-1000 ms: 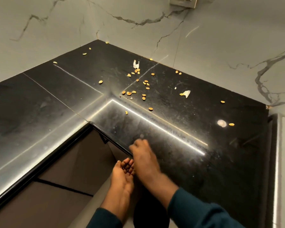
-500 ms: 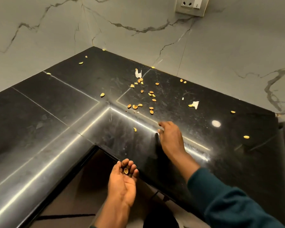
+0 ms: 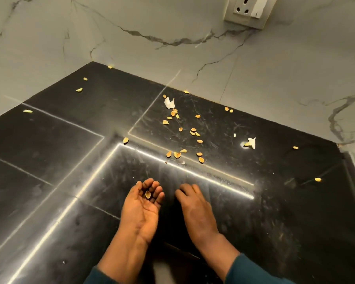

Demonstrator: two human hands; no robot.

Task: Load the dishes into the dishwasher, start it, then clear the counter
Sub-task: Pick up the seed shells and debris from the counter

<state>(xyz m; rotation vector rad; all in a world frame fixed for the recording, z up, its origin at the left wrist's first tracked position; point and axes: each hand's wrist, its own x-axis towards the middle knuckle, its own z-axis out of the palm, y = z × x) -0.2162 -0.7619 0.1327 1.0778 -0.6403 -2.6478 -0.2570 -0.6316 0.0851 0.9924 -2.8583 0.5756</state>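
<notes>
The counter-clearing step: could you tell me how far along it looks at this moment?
Barely begun. One shell lies in the cupped left hand; the right hand rests palm-down on the black counter. Many shells and two white scraps remain. No dishwasher is in view.

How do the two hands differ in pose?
The left hand is palm up, cupped, with one shell on its fingers; the right hand is palm down, holding nothing visible. Both lie over the black counter, side by side, with teal sleeves.
</notes>
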